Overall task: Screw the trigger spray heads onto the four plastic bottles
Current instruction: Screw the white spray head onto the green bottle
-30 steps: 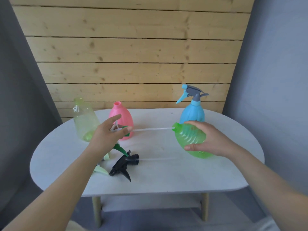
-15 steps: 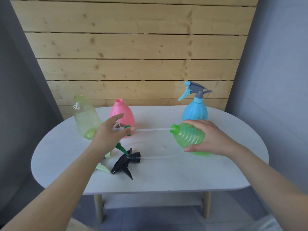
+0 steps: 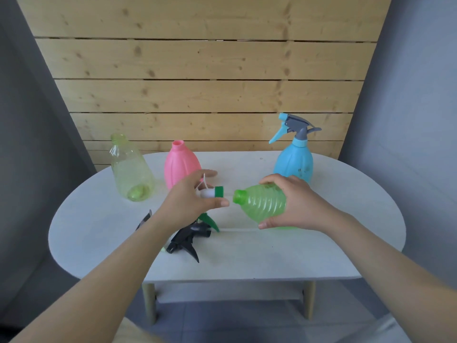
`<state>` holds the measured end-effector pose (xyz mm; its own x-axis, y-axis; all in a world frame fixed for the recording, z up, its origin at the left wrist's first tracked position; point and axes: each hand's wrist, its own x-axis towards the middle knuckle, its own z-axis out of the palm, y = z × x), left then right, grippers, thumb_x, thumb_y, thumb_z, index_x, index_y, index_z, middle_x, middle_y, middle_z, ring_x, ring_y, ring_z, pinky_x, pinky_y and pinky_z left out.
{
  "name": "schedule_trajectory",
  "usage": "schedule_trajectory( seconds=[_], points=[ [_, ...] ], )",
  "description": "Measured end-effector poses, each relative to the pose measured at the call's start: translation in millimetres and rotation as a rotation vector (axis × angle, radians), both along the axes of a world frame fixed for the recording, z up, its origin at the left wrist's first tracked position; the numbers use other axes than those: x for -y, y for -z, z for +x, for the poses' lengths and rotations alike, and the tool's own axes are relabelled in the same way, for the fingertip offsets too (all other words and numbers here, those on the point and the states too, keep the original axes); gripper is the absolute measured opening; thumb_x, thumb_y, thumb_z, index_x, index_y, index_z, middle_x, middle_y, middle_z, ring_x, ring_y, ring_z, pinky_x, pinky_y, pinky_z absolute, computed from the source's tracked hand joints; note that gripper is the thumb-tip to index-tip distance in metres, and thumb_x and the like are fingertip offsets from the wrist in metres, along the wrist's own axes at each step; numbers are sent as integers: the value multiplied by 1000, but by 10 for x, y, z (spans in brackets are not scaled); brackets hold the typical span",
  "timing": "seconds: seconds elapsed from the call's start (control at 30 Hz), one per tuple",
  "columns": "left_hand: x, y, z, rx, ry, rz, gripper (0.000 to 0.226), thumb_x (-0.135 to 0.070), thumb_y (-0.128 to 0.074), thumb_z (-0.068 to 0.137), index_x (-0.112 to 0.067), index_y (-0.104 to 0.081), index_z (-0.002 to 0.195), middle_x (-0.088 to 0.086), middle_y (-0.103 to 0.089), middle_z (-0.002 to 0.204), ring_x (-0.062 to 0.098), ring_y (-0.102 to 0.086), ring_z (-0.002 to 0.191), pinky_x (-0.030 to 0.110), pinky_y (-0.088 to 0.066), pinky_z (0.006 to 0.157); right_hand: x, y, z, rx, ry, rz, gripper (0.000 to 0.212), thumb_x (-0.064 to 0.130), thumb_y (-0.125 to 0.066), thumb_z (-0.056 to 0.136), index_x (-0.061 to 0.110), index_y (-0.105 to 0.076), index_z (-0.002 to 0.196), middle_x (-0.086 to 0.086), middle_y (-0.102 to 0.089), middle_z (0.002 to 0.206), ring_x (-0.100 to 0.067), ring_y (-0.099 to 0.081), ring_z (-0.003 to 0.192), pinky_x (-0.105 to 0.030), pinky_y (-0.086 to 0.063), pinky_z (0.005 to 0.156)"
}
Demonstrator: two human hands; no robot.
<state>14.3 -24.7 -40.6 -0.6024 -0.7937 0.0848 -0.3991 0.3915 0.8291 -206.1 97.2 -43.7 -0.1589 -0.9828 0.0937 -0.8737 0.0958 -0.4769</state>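
Far left on the white oval table (image 3: 321,256) stands an upright translucent yellow-green plastic bottle (image 3: 131,169) with an open neck. Just beside it, to the right, stands an upright pink ribbed plastic bottle (image 3: 179,165), also uncapped.

In front of these, on the tabletop, lies a black trigger spray head (image 3: 188,240) on its side, with its clear dip tube running to the right across the surface. A further dark part shows at the left forearm's edge; it cannot be identified.

The left hand (image 3: 188,201) is clenched on a white-and-green trigger spray head (image 3: 212,192), held above the table. The green threaded collar points right; the green trigger lever hangs below the hand. The dip tube is not discernible between collar and bottle.

The right hand (image 3: 296,203) grasps a translucent green ribbed plastic bottle (image 3: 262,203) around its body. The bottle is tilted nearly horizontal above the table, with the open neck pointing left. The neck sits just beside the green collar, with a small gap between them.

Behind the right hand stands an upright light-blue plastic bottle (image 3: 294,159) with a blue-and-grey trigger spray head (image 3: 294,127) already fitted on its neck.
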Motion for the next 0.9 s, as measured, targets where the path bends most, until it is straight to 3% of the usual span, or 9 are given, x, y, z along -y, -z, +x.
schedule_trajectory(
  seconds=[0.07,0.17,0.27,0.37,0.5,0.6,0.7,0.8,0.9],
  points=[
    [-27,-7,-51,-6,46,25,40,-36,-81,67,-36,-61,102,-10,-56,92,-12,-53,74,3,-38,57,24,-20,42,39,-24,3,85,60,-81,48,39,-45,121,11,-50,115,-13,-40,108,-32,-38,90],
    [-27,-17,-53,14,114,51,27,-35,-80,69,-35,-64,91,-15,-59,87,-8,-52,66,9,-37,56,36,-53,63,73,-70,17,83,59,-81,52,39,-50,126,14,-54,122,-13,-44,113,-32,-38,96],
    [1,-17,-32,23,174,78,24,-33,-80,70,-34,-66,90,-13,-64,95,-12,-53,71,9,-39,61,30,-73,49,162,-89,60,77,55,-81,57,40,-52,127,22,-54,127,0,-46,115,-15,-37,91],
    [10,-13,-22,39,221,89,20,-33,-78,71,-35,-67,88,-14,-65,94,-5,-58,83,15,-42,70,24,-91,57,281,-101,121,69,57,-78,58,45,-54,122,34,-53,118,12,-48,108,-3,-35,81],
    [-11,-20,-11,92,291,132,22,-38,-77,67,-37,-67,87,-8,-67,99,4,-61,90,18,-47,74,7,-132,37,374,-162,234,63,67,-71,52,55,-57,112,36,-56,115,23,-46,108,-7,-37,85],
    [-44,-39,3,116,358,186,26,-38,-77,65,-35,-67,89,-15,-67,95,-1,-60,92,19,-42,78,5,-121,-5,403,-216,313,63,66,-72,54,53,-59,114,29,-57,124,9,-47,119,-21,-37,101],
    [-61,-49,-8,102,359,183,24,-34,-78,68,-31,-67,89,-10,-66,95,4,-61,90,21,-46,78,-2,-130,-33,450,-235,333,62,64,-70,57,51,-59,117,23,-55,131,1,-44,127,-30,-33,109],
    [-67,-70,-39,24,279,193,25,-34,-76,69,-26,-67,90,-3,-70,84,12,-65,79,26,-51,76,0,-163,-72,486,-179,234,61,62,-66,63,47,-56,121,20,-50,135,-2,-41,130,-32,-33,109],
    [-34,-66,-60,-90,219,273,20,-23,-77,74,-19,-67,91,-5,-71,72,9,-67,66,18,-52,66,-7,-191,-148,666,-88,85,59,55,-68,66,39,-56,122,14,-52,133,1,-51,119,-24,-40,100]
  ],
)
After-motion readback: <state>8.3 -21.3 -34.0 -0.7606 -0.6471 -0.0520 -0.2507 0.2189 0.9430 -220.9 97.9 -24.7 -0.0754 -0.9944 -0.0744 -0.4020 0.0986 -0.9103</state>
